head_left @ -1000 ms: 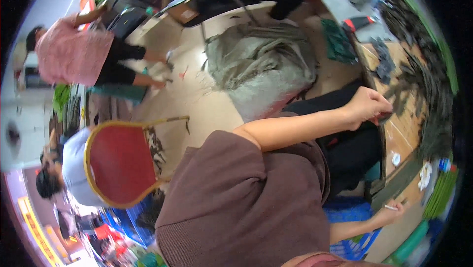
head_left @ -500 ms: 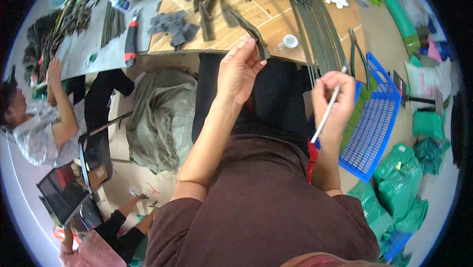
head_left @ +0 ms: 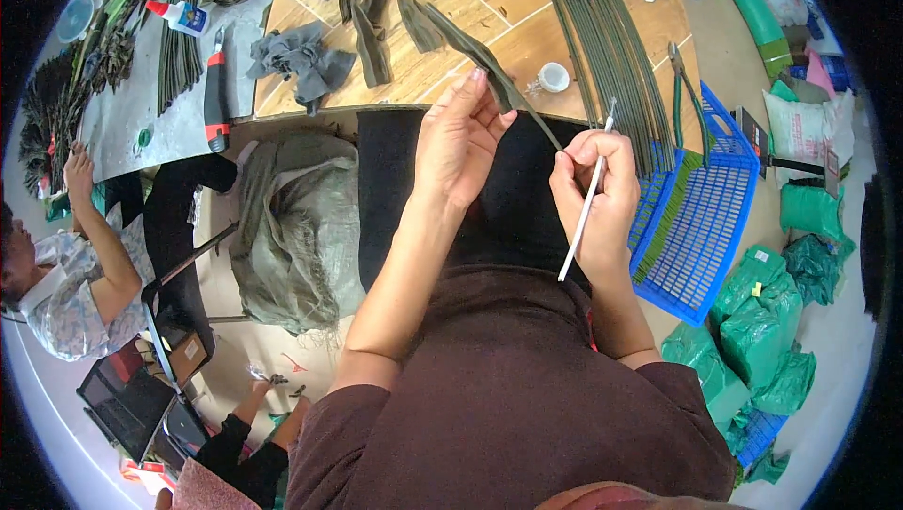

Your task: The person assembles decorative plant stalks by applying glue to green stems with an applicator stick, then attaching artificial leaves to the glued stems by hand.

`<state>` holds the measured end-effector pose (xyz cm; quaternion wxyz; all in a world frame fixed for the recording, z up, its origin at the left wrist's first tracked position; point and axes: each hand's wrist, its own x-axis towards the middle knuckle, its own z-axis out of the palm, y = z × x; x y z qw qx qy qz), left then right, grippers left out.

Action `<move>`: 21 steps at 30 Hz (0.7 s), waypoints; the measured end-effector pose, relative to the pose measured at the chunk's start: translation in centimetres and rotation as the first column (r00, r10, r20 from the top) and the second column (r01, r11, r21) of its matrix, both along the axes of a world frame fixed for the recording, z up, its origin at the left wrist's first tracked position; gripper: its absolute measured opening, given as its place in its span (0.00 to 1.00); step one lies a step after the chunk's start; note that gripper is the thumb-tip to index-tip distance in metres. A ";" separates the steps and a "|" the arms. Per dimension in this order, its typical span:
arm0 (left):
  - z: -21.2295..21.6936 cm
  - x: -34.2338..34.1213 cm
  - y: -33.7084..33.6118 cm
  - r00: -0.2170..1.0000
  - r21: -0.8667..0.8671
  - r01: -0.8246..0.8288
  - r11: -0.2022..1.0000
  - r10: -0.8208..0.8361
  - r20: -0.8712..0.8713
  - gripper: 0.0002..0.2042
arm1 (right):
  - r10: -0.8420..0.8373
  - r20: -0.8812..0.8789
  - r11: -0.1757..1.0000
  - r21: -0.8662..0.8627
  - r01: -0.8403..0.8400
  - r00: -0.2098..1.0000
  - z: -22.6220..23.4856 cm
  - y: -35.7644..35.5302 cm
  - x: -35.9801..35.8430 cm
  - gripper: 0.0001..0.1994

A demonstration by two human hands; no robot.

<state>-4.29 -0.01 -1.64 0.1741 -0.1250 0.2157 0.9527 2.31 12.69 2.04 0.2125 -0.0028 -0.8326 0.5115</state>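
Note:
My left hand (head_left: 453,145) pinches a long, dark green artificial leaf (head_left: 475,54) just beyond the table's front edge. Its far end stretches over the wooden tabletop. From the leaf a thin dark stem (head_left: 539,124) runs right to the fingertips of my right hand (head_left: 600,195), which are closed on its end. Across that same hand lies a slim white brush (head_left: 584,218), tilted, its dark tip pointing away from me. A small white cup (head_left: 553,77) with white residue beside it sits near the table edge between my hands. Several dark stems (head_left: 616,63) lie bundled to its right.
Loose dark leaves (head_left: 370,44), a grey cloth piece (head_left: 303,63), a red-and-black utility knife (head_left: 217,101) and a glue bottle (head_left: 179,17) lie to the left. Pliers (head_left: 677,101) and a blue basket (head_left: 704,237) are at right. A co-worker (head_left: 80,256) sits at far left.
My right hand has moved left and away from me, and its fingertips now hold the stem. The brush moved along with it. The view has shifted slightly.

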 end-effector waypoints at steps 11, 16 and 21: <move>-1.3 -1.3 0.4 0.980 -0.245 -0.111 0.963 0.065 -0.189 0.09 | -0.001 0.109 1.000 0.010 0.000 0.994 -2.8 0.5 -1.3 0.12; -1.2 -1.5 0.6 0.969 -0.310 -0.176 0.934 0.108 -0.223 0.10 | 0.018 0.017 0.991 0.132 -0.020 1.000 -3.2 0.5 -1.7 0.12; -1.0 -1.7 0.8 0.962 -0.414 -0.243 0.877 0.163 -0.220 0.14 | 0.041 0.043 0.993 0.108 -0.046 0.998 -3.0 0.2 -1.8 0.12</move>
